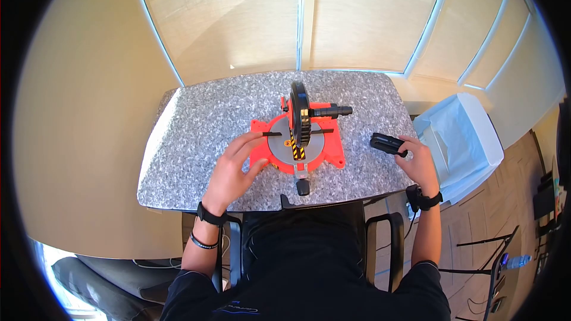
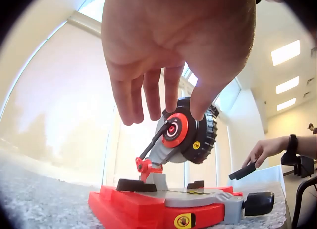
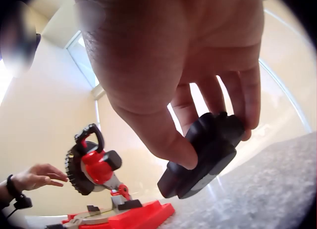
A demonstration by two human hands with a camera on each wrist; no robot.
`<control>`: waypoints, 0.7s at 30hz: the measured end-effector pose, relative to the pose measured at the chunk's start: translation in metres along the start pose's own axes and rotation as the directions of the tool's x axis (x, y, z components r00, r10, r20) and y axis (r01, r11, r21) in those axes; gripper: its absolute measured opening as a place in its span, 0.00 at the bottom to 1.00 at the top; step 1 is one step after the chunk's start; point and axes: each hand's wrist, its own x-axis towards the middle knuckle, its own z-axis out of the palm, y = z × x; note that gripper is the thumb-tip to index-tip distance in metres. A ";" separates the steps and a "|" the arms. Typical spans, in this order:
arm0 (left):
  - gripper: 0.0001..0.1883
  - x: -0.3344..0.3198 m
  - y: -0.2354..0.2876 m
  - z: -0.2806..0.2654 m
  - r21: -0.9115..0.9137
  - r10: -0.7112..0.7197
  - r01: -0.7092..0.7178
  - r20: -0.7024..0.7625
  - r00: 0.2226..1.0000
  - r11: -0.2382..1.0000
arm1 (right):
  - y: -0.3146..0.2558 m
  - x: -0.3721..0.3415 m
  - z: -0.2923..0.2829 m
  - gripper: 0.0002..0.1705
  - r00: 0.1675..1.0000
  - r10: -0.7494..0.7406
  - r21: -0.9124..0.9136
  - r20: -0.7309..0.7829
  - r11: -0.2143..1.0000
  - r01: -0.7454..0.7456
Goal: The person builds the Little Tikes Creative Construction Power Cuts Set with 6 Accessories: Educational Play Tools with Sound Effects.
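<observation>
A red and grey toy mitre saw (image 1: 324,148) with a black round blade housing (image 1: 300,113) stands on the speckled table. My left hand (image 1: 231,169) hovers by its left side, fingers spread and holding nothing; the left wrist view has this hand (image 2: 173,56) above the saw base (image 2: 133,209). At the table's right side my right hand (image 1: 418,163) pinches a black object (image 1: 386,143) between thumb and fingers. In the right wrist view that black object (image 3: 205,157) appears tilted, close over the tabletop; whether it touches the surface I cannot tell.
The grey speckled table (image 1: 202,113) has a black bracket (image 1: 285,201) at its front edge. A bin with a pale liner (image 1: 467,137) stands beyond the right edge. Window blinds (image 1: 375,18) rise behind the table, and a bottle (image 1: 517,261) is at the far right.
</observation>
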 end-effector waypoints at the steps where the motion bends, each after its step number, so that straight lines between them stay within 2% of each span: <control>1: 0.23 0.002 0.006 -0.002 0.004 0.059 -0.059 -0.028 0.998 0.998 | -0.015 0.001 -0.003 0.10 1.000 0.001 0.000 0.001 1.000 -0.001; 3: 0.22 0.005 0.018 -0.005 -0.002 0.091 -0.091 -0.044 0.995 0.996 | -0.044 0.002 -0.009 0.10 0.995 -0.097 0.007 0.030 0.995 0.097; 10: 0.20 0.010 0.050 -0.013 -0.037 0.204 -0.207 -0.057 0.977 0.978 | -0.115 0.006 -0.019 0.10 0.961 -0.264 0.165 0.085 0.955 0.248; 12: 0.21 0.012 0.056 -0.013 -0.048 0.226 -0.228 -0.050 0.973 0.972 | -0.131 0.009 -0.023 0.10 0.930 -0.362 0.208 0.066 0.916 0.342; 19: 0.20 0.022 0.073 -0.014 -0.070 0.358 -0.367 -0.113 0.927 0.928 | -0.171 0.020 -0.031 0.10 0.876 -0.482 0.300 0.016 0.838 0.455; 21: 0.20 0.025 0.074 -0.017 -0.075 0.377 -0.391 -0.146 0.915 0.917 | -0.177 0.024 -0.031 0.11 0.848 -0.529 0.310 -0.047 0.799 0.515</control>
